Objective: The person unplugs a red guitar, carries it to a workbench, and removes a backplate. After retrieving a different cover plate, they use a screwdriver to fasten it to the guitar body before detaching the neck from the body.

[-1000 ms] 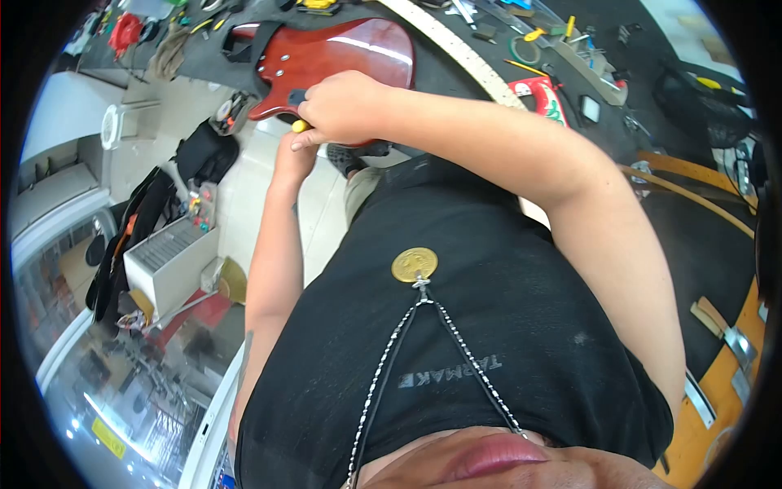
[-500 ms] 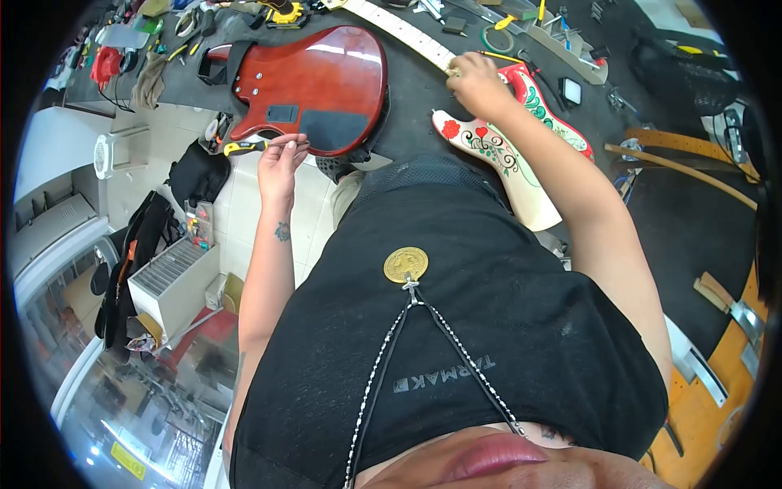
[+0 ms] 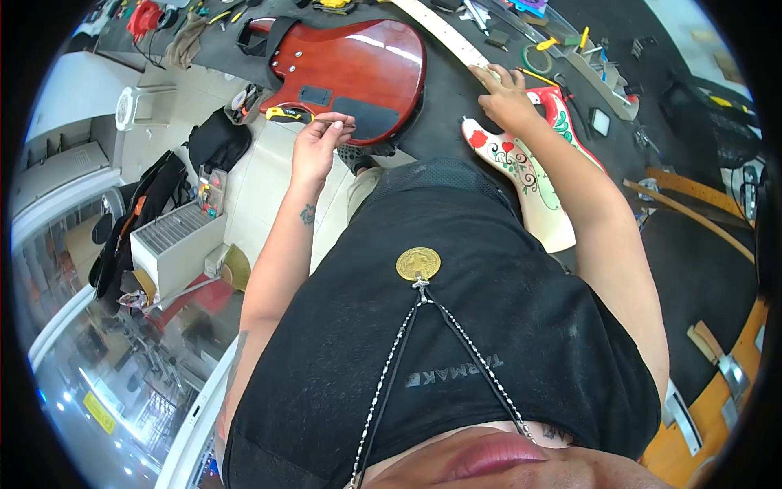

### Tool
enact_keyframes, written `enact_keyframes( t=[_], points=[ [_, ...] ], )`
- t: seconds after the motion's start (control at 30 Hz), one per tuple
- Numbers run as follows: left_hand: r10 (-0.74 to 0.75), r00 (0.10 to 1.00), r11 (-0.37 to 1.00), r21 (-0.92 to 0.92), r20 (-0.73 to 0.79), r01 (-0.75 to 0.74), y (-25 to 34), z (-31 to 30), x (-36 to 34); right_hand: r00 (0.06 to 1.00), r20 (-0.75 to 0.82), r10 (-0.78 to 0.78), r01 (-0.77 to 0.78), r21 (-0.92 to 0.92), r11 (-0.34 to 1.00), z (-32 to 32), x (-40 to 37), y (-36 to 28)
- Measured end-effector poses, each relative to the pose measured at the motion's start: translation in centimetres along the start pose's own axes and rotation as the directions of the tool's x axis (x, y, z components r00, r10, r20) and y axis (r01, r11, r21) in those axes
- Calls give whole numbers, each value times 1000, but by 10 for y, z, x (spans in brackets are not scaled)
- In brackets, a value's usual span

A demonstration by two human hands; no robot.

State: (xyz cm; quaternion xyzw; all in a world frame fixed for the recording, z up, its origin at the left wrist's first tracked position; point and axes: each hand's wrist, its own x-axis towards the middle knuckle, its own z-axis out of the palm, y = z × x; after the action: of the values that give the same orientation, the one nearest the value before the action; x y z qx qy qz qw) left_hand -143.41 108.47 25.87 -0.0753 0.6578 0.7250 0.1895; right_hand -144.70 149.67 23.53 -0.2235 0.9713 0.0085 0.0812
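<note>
My left hand [image 3: 319, 147] is closed on a screwdriver [image 3: 287, 115] with a yellow and black handle. Its handle sticks out to the left and its shaft points right, in front of a glossy reddish-brown guitar body [image 3: 358, 65] with dark cover plates. My right hand [image 3: 505, 99] lies at the end of a pale guitar neck [image 3: 440, 30], fingers apart, over a white and red guitar body [image 3: 544, 216] painted with flowers and scrolls. Part of the neck joint is hidden under that hand.
On the dark bench [image 3: 446, 106] stand a tool tray [image 3: 607, 85] and a roll of green tape [image 3: 537, 59]. Curved wooden strips [image 3: 692, 208] lie at the right. A black bag [image 3: 218, 145] and a white box [image 3: 179, 253] are on the left.
The view has shifted, moving the guitars right and up in the picture. My right hand's fingers have spread from a closer grip at the neck's end. The screwdriver stays in my left hand.
</note>
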Motion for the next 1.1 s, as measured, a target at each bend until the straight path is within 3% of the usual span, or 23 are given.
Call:
enact_keyframes(
  t=[0.1, 0.23, 0.47, 0.57, 0.63, 0.67, 0.73, 0.77, 0.8, 0.83, 0.9, 0.97, 1.0, 1.03, 1.1],
  points=[
    [1, 1000, 1000, -6, -28, -1, -2, -8, -7, 991, -119, 54, -50, 37, 998, 10, 1, 1],
    [-18, 997, 999, -46, -81, 15, -2, -13, -10, 996, -49, 68, -67, 13, 998, 11, -1, 0],
    [-19, 996, 998, -61, -87, 13, 2, -11, -11, 996, -79, 31, -33, -19, 999, 23, 0, 5],
    [-21, 996, 997, -70, -82, 16, 5, -8, -11, 993, -118, 31, -25, 48, 999, 22, -1, -2],
    [-20, 996, 997, -83, -87, 12, 8, -6, -10, 926, -376, 38, 10, 123, 992, 4, 1, -18],
    [-18, 996, 995, -96, -91, 10, 10, -5, -10, 926, -377, 34, 15, 125, 992, -2, 6, -23],
    [-3, 995, 992, -127, -97, -9, 15, -4, -9, 867, -479, 138, 115, 461, 880, -16, 16, -34],
    [15, 995, 987, -160, -98, -30, 18, -3, -8, 868, -478, 137, 116, 463, 879, -25, 20, -43],
    [23, 996, 979, -199, -92, -41, 24, 1, -8, 899, -315, 303, 40, 751, 659, -39, 23, -58],
    [24, 996, 979, -199, -89, -41, 29, 5, -7, 909, -103, 403, -51, 935, 352, -47, 27, -70],
    [37, 998, 941, -335, -44, -50, 39, 13, -4, 919, -134, 371, 20, 955, 296, -48, 42, -84],
    [55, 998, 921, -386, -14, -56, 46, 23, 0, 936, -175, 305, 201, 978, -56, -59, 58, -103],
    [54, 998, 887, -460, 29, -35, 53, 30, 0, 942, -156, 297, 210, 965, -157, -76, 58, -114],
    [56, 996, 848, -530, 71, -10, 59, 36, 0, 944, -161, 290, 211, 966, -152, -84, 59, -122],
    [75, 994, 823, -568, 79, -17, 70, 48, -1, 948, -133, 290, 222, 928, -299, -95, 60, -131]
  ],
)
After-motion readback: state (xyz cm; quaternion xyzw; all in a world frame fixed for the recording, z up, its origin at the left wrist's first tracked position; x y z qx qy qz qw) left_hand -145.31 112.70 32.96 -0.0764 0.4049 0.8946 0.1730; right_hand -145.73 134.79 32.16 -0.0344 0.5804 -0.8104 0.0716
